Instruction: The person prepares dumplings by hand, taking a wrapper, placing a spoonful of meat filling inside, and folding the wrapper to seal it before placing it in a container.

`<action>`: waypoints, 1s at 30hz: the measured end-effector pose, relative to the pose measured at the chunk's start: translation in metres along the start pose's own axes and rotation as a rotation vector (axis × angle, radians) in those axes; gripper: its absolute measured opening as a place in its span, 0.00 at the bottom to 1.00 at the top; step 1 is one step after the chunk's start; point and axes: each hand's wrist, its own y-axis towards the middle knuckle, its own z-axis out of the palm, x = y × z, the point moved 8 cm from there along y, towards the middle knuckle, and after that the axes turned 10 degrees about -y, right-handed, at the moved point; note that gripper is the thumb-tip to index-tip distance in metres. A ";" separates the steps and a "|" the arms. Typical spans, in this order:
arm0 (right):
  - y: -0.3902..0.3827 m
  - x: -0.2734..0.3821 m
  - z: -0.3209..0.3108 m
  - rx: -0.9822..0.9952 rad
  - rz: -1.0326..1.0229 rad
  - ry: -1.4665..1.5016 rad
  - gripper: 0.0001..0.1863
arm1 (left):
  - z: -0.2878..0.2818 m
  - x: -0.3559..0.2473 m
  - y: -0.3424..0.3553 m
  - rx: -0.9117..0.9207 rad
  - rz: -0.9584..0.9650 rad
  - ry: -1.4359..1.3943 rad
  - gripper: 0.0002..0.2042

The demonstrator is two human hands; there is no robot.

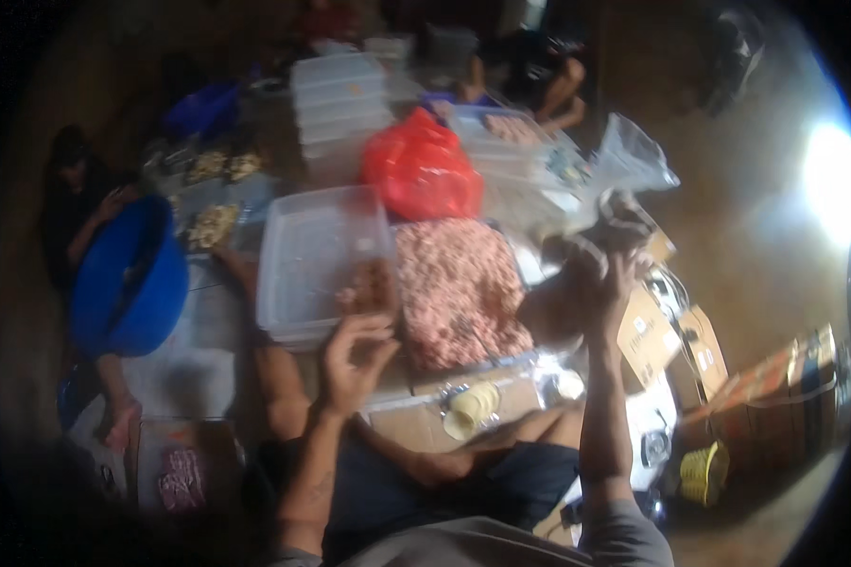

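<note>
My left hand [355, 364] is raised at the near right corner of a clear plastic tub [279, 255]. Its fingers are bent, with a gap to the thumb and nothing visible between them. Reddish-brown pieces [369, 283] lie in the tub's right side. To the right of it spreads a heap of small pink pieces [459, 293]. Stretched forward past that heap, my right hand [622, 279] overlaps a crumpled grey-beige thing [624, 217]. Motion blur hides how its fingers sit and whether it grips that thing. Pale yellow cups [473, 408] lie before my crossed legs.
A red plastic bag [424, 175] and stacked clear tubs [338, 99] stand beyond the heap. At left, a person is beside a large blue basin [132, 283]. Another person sits at the far side. Cardboard boxes [651, 331] and a yellow basket [704, 472] are at right.
</note>
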 end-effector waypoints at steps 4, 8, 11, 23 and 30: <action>0.024 -0.102 -0.010 -0.087 0.104 -0.126 0.31 | -0.045 0.063 -0.081 -0.186 -0.475 -0.076 0.09; -0.002 -0.189 0.034 0.185 0.288 0.001 0.28 | -0.039 0.108 -0.126 -0.207 -0.629 -0.107 0.09; -0.038 -0.247 0.062 0.436 0.223 -0.218 0.25 | 0.005 0.124 -0.131 -0.003 -0.699 -0.008 0.12; -0.104 -0.005 0.160 0.920 -0.156 -0.102 0.12 | 0.117 0.160 -0.186 0.567 -0.501 0.697 0.23; -0.167 -0.027 0.211 0.997 -0.178 -0.134 0.30 | 0.127 0.161 -0.183 0.606 -0.762 0.568 0.23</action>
